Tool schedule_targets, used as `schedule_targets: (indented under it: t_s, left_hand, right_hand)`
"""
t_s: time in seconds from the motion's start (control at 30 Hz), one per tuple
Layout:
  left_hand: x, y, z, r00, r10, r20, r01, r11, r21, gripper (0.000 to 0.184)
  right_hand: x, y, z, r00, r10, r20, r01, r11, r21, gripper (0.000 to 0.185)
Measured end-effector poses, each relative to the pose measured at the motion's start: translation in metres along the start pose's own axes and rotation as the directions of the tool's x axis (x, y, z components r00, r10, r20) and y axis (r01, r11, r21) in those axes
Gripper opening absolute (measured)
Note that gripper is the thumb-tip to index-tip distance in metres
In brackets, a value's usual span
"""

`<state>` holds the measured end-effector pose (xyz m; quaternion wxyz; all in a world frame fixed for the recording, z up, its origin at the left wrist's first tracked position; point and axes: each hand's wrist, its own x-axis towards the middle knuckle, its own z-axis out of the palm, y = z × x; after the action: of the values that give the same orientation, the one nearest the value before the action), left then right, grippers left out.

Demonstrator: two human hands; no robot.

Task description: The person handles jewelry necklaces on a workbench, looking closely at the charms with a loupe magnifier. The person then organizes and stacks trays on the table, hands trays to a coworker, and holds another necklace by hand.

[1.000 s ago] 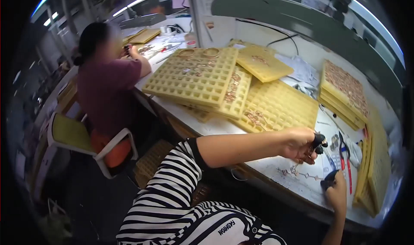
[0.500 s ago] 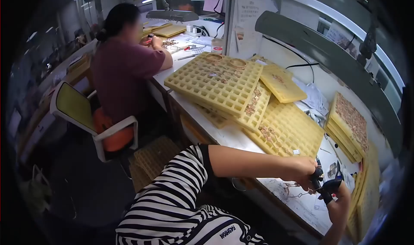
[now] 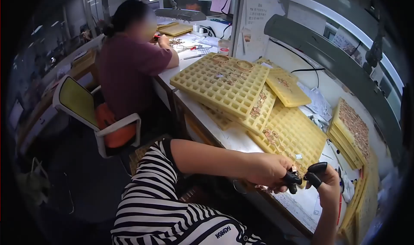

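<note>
My left hand (image 3: 274, 171), with black covers on its fingertips, is closed on a thin rose-gold chain (image 3: 264, 188) that hangs below the palm over the desk's front edge. Just to its right is my right hand (image 3: 325, 180), also with black finger covers, its thumb and forefinger curled close together. Whatever lies between those fingertips is too small to make out. Both hands are above the near corner of a yellow gridded tray (image 3: 297, 128), which holds chain pieces and a small white tag (image 3: 298, 156).
More yellow trays (image 3: 220, 83) with jewellery are stacked at the left, and others (image 3: 345, 137) at the right. Pliers with red handles (image 3: 340, 208) lie beside my right hand. A co-worker (image 3: 129, 68) sits at the neighbouring desk. A grey lamp (image 3: 319, 51) hangs over the desk.
Both hands have risen from the white desk top and moved left to the tray's near corner, the chain lifting along. The view has turned slightly; the co-worker remains seated.
</note>
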<state>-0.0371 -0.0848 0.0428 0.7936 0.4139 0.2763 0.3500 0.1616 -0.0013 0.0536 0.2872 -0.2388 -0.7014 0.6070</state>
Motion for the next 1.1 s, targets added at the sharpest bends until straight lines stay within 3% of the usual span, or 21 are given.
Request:
schedule_targets:
  t_s: [0.1, 0.27, 0.33, 0.4, 0.47, 0.53, 0.6, 0.67, 0.73, 0.87, 0.9, 0.97, 1.0, 1.07, 1.1]
  left_hand:
    - [-0.017, -0.009, -0.010, 0.995, -0.092, -0.043, 0.090, 0.994, -0.056, 0.015]
    - [-0.064, 0.001, -0.005, 0.986, -0.051, -0.161, 0.016, 0.977, -0.212, 0.012]
    - [-0.085, 0.016, -0.001, 0.919, 0.135, -0.370, -0.231, 0.946, -0.228, 0.014]
    - [-0.111, 0.031, -0.007, 0.826, 0.358, -0.435, -0.465, 0.869, -0.168, 0.016]
    - [-0.138, 0.049, -0.026, 0.709, 0.588, -0.389, -0.641, 0.768, -0.008, 0.021]
    - [-0.167, 0.078, -0.043, 0.515, 0.713, -0.475, -0.781, 0.619, 0.083, 0.027]
    - [-0.189, 0.110, -0.062, 0.312, 0.719, -0.621, -0.772, 0.573, 0.276, 0.029]
    - [-0.209, 0.138, -0.091, 0.240, 0.751, -0.615, -0.738, 0.553, 0.387, 0.031]
    - [-0.222, 0.161, -0.118, 0.088, 0.744, -0.663, -0.689, 0.526, 0.499, 0.033]
    - [-0.257, 0.190, -0.187, -0.056, 0.644, -0.763, -0.701, 0.519, 0.490, 0.030]
    - [-0.266, 0.193, -0.207, -0.050, 0.644, -0.764, -0.704, 0.520, 0.484, 0.030]
    - [-0.284, 0.196, -0.245, -0.178, 0.551, -0.815, -0.700, 0.511, 0.498, 0.030]
    - [-0.291, 0.196, -0.262, -0.172, 0.551, -0.816, -0.703, 0.512, 0.493, 0.030]
    - [-0.306, 0.193, -0.295, -0.287, 0.400, -0.870, -0.761, 0.457, 0.461, 0.029]
    - [-0.319, 0.192, -0.317, -0.285, 0.400, -0.871, -0.762, 0.456, 0.459, 0.029]
  right_hand:
    - [0.004, 0.003, 0.017, 1.000, 0.019, 0.025, -0.020, 0.999, 0.029, 0.011]
    - [0.002, 0.007, 0.008, 1.000, -0.021, 0.006, 0.021, 1.000, -0.008, 0.008]
    - [0.001, 0.013, -0.007, 0.997, -0.032, -0.076, 0.031, 0.999, -0.014, 0.008]
    - [-0.001, 0.023, -0.028, 0.990, -0.069, -0.121, 0.068, 0.998, -0.012, 0.006]
    - [-0.002, 0.030, -0.047, 0.972, -0.038, -0.231, 0.042, 0.999, 0.012, 0.007]
    - [-0.003, 0.043, -0.070, 0.944, -0.062, -0.323, 0.093, 0.992, 0.081, 0.008]
    - [-0.003, 0.051, -0.088, 0.929, -0.118, -0.350, 0.183, 0.970, 0.161, 0.010]
    - [-0.002, 0.059, -0.103, 0.924, -0.103, -0.368, 0.197, 0.953, 0.228, 0.012]
    - [-0.002, 0.065, -0.110, 0.918, -0.088, -0.387, 0.212, 0.933, 0.292, 0.014]
    - [0.001, 0.072, -0.114, 0.924, -0.035, -0.381, 0.162, 0.938, 0.307, 0.016]
    - [0.001, 0.073, -0.114, 0.928, -0.016, -0.372, 0.139, 0.942, 0.306, 0.017]
    - [0.002, 0.074, -0.110, 0.926, -0.008, -0.377, 0.132, 0.943, 0.305, 0.017]
    - [0.003, 0.075, -0.109, 0.927, 0.001, -0.375, 0.124, 0.943, 0.309, 0.016]
    - [0.003, 0.078, -0.110, 0.925, 0.001, -0.381, 0.123, 0.946, 0.301, 0.017]
    - [0.003, 0.079, -0.110, 0.921, 0.011, -0.389, 0.112, 0.950, 0.292, 0.017]
